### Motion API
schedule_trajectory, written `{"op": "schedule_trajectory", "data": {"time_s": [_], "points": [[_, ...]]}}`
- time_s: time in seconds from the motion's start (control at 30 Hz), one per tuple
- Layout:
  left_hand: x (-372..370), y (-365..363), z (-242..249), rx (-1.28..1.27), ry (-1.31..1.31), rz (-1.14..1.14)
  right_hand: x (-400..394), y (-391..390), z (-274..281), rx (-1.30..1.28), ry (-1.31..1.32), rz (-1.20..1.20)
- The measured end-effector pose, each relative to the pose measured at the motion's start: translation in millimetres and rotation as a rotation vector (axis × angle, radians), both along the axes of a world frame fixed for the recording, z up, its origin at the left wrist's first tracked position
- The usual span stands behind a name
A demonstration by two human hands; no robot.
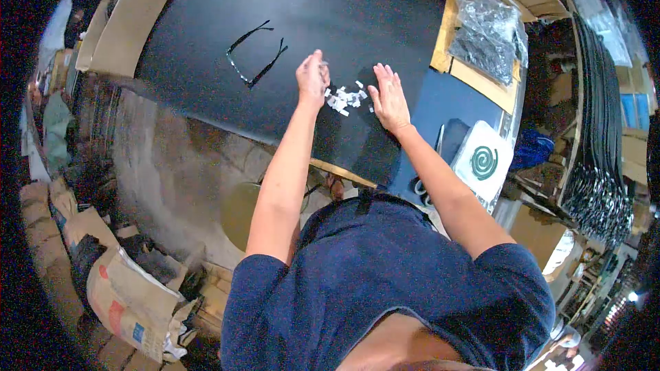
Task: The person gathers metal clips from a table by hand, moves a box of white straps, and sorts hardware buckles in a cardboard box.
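Note:
A small heap of white paper-like pieces (346,99) lies on the dark table (344,14), between my two hands. My left hand (313,80) is at the heap's left edge with its fingers curled together; whatever is in them, if anything, is hidden. On the other side, my right hand (392,102) rests with fingers stretched out and the palm side down, nothing in it. A stray white piece or two lies close to its thumb. Further left on the table is a dark pair of eyeglasses (249,82), temples unfolded.
To the right, a clear plastic bag of dark items (485,34) sits on cardboard. Nearer me are a white packet with a green spiral (483,160) and scissors (421,191). Cardboard boxes (129,27) stand at the left; black cords (599,117) hang at the far right.

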State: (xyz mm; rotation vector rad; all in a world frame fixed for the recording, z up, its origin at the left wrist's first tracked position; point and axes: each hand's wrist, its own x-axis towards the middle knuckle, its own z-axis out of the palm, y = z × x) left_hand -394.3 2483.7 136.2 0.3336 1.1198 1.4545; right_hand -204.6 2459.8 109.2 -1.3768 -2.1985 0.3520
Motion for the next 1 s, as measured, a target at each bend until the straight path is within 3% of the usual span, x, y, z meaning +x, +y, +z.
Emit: {"op": "schedule_trajectory", "data": {"time_s": [0.13, 0.23, 0.4, 0.47, 0.5, 0.67, 0.73, 0.8, 0.83, 1.0], "points": [[-37.7, -2.5, -25.3, 0.335, -0.9, -0.268, -23.4, -12.2, -3.8, 0.06, -0.091, 0.016], [-39.0, -16.2, -15.9, 0.335, -1.053, -0.235, -52.2, -23.0, -2.7, 0.046, -0.138, 0.076], [-43.1, -29.8, -10.9, 0.36, -1.117, -0.228, -91.1, -26.4, -7.2, 0.02, -0.009, 0.212], [-45.9, -33.2, -11.6, 0.31, -1.109, -0.187, -95.5, -24.0, -12.2, 0.043, -0.317, 0.437], [-47.6, -35.0, -12.4, 0.312, -1.107, -0.185, -95.8, -24.7, -14.2, 0.014, -0.235, 0.471], [-55.0, -42.8, -22.1, 0.133, -1.108, -0.158, -69.3, -33.8, 5.7, 0.018, -0.203, 0.585], [-55.0, -44.9, -27.5, 0.186, -1.088, -0.193, -53.6, -36.4, 15.8, -0.006, -0.182, 0.625], [-50.6, -45.9, -24.9, 0.047, -1.251, -0.087, -38.4, -34.7, 22.1, -0.005, -0.237, 0.724], [-47.6, -47.4, -23.1, 0.039, -1.103, -0.041, -31.7, -31.5, 26.9, 0.002, -0.313, 0.778], [-41.4, -45.2, -28.4, 0.094, -1.201, -0.138, -18.4, -30.4, 25.9, 0.0, -0.346, 0.802]]}}
